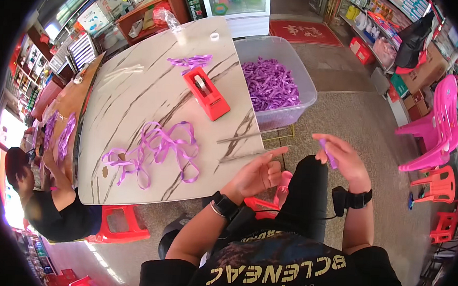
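Observation:
My right hand [346, 162], out over the floor beyond the table's right edge, has its fingers closed on a short piece of purple ribbon [329, 154]. Across from it, by the table's near right edge, my left hand [258, 176] stretches out its index finger while the others curl loosely; no object shows in it. Long loops of purple ribbon [159, 144] lie loose on the marble-patterned table [112, 106]. Beyond them is a red tape dispenser [208, 96], and past that a small pile of purple ribbon strips [192, 61].
A clear plastic bin [305, 90] of purple ribbon pieces stands against the table's right side. White strips [124, 73] and a white ring [214, 37] lie on the table. Another person [44, 200] works at the left. Pink [439, 125] and orange [436, 185] chairs stand right.

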A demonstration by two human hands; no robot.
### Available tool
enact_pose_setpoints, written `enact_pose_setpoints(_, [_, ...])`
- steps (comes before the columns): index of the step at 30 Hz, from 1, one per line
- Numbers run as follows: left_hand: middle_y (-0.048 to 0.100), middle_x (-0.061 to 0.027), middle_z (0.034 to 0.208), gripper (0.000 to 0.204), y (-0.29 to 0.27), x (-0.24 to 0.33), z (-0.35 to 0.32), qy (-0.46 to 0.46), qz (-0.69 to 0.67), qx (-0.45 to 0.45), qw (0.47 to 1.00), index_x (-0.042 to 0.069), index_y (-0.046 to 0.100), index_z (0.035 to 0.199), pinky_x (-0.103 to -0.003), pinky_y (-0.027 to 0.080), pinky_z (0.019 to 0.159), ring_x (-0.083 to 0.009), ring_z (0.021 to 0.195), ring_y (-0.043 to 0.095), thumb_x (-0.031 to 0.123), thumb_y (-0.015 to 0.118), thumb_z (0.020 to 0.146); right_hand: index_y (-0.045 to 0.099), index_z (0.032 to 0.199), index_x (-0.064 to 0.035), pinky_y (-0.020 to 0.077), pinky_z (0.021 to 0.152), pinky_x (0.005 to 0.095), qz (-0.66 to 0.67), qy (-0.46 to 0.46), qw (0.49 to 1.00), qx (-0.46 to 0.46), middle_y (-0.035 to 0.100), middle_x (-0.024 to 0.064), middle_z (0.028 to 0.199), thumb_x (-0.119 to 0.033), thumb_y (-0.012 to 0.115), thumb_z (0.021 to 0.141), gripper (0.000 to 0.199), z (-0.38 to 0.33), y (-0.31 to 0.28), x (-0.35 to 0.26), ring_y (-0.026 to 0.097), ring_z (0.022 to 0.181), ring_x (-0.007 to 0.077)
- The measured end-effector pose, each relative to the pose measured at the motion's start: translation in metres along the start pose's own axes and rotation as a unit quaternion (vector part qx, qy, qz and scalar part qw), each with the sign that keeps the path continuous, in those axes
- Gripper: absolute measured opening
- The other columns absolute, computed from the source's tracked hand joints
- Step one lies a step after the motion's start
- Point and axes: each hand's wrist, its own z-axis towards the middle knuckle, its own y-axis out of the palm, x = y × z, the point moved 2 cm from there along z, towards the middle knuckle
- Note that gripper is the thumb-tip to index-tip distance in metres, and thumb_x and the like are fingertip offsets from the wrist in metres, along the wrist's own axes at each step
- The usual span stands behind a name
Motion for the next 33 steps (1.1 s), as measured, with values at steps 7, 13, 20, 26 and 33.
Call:
enact_pose_setpoints(7, [0.046,0.0016,0.072,0.046,0.027,0.015,-0.013,0.099,0.259,0.060,0.959,0.010,0.032,0.127,-0.020,0.039,0.061,-0.0073,0.067,0.046,0.020,0.051,0.087,0.023,0.134,-0.0076,0.0345,0.052,0.0179,0.049,-0.064,0.980,-0.184,0.056,0.0034,0.066,-0.010,0.043,0.087,0.051,-0.007,0.068,-0.021,0.050,0.059,0.0065])
enact_pose_setpoints(13, [0.057,0.0005,0.076,0.027,0.029,0.038,-0.046,0.124,0.366,0.068,0.920,0.007,0.048,0.107,-0.019,0.039,0.056,-0.0054,0.062,0.050,0.017,0.057,0.083,0.017,0.135,-0.0059,0.0414,0.061,0.0200,0.031,-0.074,0.970,-0.231,0.058,0.0062,0.077,-0.006,0.044,0.087,0.056,0.014,0.102,-0.007,0.056,0.067,0.0109])
enact_pose_setpoints(20, [0.056,0.0006,0.071,0.006,0.032,0.075,-0.075,0.165,0.469,0.170,0.851,0.005,0.055,0.087,-0.019,0.043,0.054,-0.0052,0.059,0.053,0.010,0.055,0.084,0.020,0.134,-0.0046,0.0420,0.073,0.0225,0.091,-0.080,0.958,-0.259,0.058,0.0064,0.085,-0.011,0.041,0.090,0.049,0.031,0.132,0.004,0.055,0.080,0.0106])
enact_pose_setpoints(26, [0.054,0.0030,0.072,0.007,0.059,0.200,-0.074,0.350,0.528,0.225,0.740,0.008,0.056,0.086,-0.017,0.041,0.056,-0.0041,0.061,0.049,0.006,0.050,0.083,0.042,0.120,-0.0038,0.0415,0.065,0.0211,-0.070,-0.118,0.967,-0.215,0.060,0.0032,0.076,-0.014,0.045,0.088,0.034,0.036,0.143,0.035,0.053,0.069,0.0068])
enact_pose_setpoints(33, [0.060,-0.0053,0.087,0.036,0.061,0.263,-0.081,0.280,0.641,0.392,0.598,0.004,0.050,0.112,-0.023,0.044,0.063,-0.0105,0.070,0.054,0.025,0.053,0.083,0.051,0.111,-0.0026,0.0405,0.059,0.0203,-0.072,-0.106,0.969,-0.209,0.058,0.0018,0.069,-0.011,0.050,0.084,0.029,0.033,0.150,0.027,0.052,0.063,0.0053])
